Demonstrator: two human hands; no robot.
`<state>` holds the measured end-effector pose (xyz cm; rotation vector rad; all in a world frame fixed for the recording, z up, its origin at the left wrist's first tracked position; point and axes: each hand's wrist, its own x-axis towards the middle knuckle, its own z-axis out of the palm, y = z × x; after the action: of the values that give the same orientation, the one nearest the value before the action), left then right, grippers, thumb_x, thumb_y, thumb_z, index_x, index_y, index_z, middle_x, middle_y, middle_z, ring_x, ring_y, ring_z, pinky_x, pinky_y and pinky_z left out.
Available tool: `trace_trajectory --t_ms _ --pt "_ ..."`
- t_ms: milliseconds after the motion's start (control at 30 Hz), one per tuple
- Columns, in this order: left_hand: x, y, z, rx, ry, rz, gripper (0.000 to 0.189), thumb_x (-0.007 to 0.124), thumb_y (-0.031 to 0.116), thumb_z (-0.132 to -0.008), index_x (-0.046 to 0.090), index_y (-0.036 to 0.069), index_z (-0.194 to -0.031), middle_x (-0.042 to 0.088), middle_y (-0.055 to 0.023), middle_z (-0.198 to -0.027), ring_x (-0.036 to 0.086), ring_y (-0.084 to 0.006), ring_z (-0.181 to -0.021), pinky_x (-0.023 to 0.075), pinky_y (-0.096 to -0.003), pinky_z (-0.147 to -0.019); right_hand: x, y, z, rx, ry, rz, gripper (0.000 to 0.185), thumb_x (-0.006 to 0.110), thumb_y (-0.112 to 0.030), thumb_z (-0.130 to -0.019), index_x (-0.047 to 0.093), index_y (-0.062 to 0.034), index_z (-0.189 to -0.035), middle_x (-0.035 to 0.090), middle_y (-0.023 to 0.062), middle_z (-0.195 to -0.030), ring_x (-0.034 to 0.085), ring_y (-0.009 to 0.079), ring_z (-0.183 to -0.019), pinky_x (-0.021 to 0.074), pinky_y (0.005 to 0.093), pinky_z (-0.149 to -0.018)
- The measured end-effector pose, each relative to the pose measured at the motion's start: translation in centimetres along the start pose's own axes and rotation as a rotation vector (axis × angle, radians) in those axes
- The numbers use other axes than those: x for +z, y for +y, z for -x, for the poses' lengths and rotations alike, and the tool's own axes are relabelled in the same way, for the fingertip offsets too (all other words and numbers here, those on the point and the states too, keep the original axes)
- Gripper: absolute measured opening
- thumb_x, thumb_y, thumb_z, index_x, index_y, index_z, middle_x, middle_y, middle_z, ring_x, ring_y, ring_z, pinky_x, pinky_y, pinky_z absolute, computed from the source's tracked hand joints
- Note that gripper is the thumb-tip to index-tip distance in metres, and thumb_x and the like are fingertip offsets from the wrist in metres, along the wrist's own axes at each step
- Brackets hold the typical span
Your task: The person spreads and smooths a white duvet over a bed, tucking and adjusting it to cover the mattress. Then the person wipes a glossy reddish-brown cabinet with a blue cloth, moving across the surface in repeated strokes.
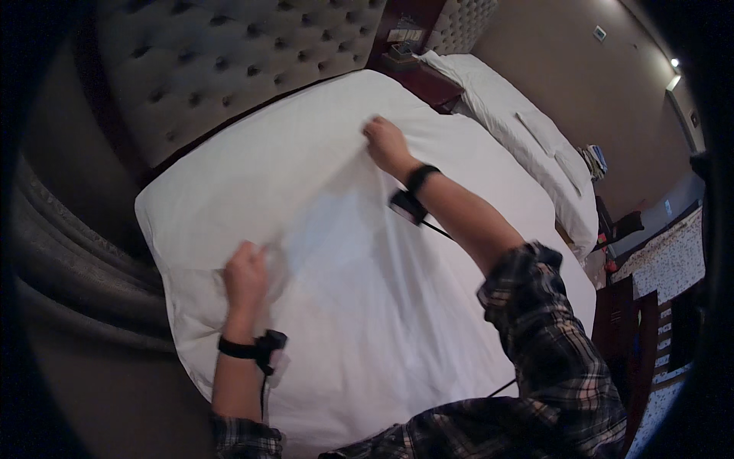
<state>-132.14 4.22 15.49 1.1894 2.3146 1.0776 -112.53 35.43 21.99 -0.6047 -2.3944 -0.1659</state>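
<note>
A white sheet is stretched between my two hands over a bed, its edge lifted off the white-covered mattress. My left hand, at the left of the bed, is closed on one part of that edge. Farther up and to the right, my right hand grips another part, with the fingers curled. The raised cloth falls in loose folds towards my body. Each wrist wears a black strap with a small device and a cable.
A tufted headboard stands behind the bed. To the right are a dark red nightstand with a box on it and a second bed with white bedding. Grey curtains hang at the left. Dark wooden furniture stands at the lower right.
</note>
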Motion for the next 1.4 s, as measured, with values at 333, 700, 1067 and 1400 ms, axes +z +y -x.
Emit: trace_trajectory --t_ms 333,700,1067,1400 --pt "4.7 -8.4 -1.0 -0.13 0.208 -0.202 0.045 0.061 0.004 -0.079 0.047 0.001 -0.122 0.045 -0.0226 -0.128 0.042 -0.0382 -0.12 0.0353 -0.0447 -0.1 14.0 -11.1 12.6 0.475 -0.69 -0.378 0.072 0.061 -0.026 -0.082 0.025 -0.0023 -0.14 0.023 0.0293 -0.143 0.045 0.0446 -0.118 0.041 0.0442 -0.099" --pt "2.3 -10.4 3.1 -0.366 -0.251 -0.446 0.088 0.062 0.053 -0.078 0.023 0.013 -0.146 0.017 -0.0168 -0.152 0.007 -0.0363 -0.141 0.0054 -0.0655 -0.106 14.6 -14.3 11.9 0.013 -0.586 0.165 0.019 0.057 -0.018 -0.08 0.062 -0.0047 -0.092 0.052 0.0154 -0.107 0.056 0.0296 -0.092 0.0482 0.0407 -0.072" --pt "4.3 -16.6 1.7 -0.403 -0.09 -0.328 0.064 0.065 0.047 -0.077 0.045 0.015 -0.128 0.037 -0.0134 -0.136 0.028 -0.034 -0.128 0.0188 -0.0632 -0.102 17.9 -13.5 11.8 0.205 -0.524 0.032 0.016 0.054 -0.014 -0.08 0.061 -0.0005 -0.076 0.058 0.0175 -0.089 0.063 0.0319 -0.067 0.0528 0.0415 -0.059" --pt "-4.9 -5.8 5.6 0.477 0.153 -0.137 0.019 0.065 0.008 -0.066 0.048 0.004 -0.069 0.05 -0.0104 -0.072 0.05 -0.0316 -0.078 0.0362 -0.0459 -0.091 8.5 -12.6 8.6 0.281 0.068 -0.397 0.012 0.052 0.0 -0.086 0.055 -0.0015 -0.097 0.061 0.0181 -0.099 0.059 0.0344 -0.073 0.0483 0.0384 -0.063"
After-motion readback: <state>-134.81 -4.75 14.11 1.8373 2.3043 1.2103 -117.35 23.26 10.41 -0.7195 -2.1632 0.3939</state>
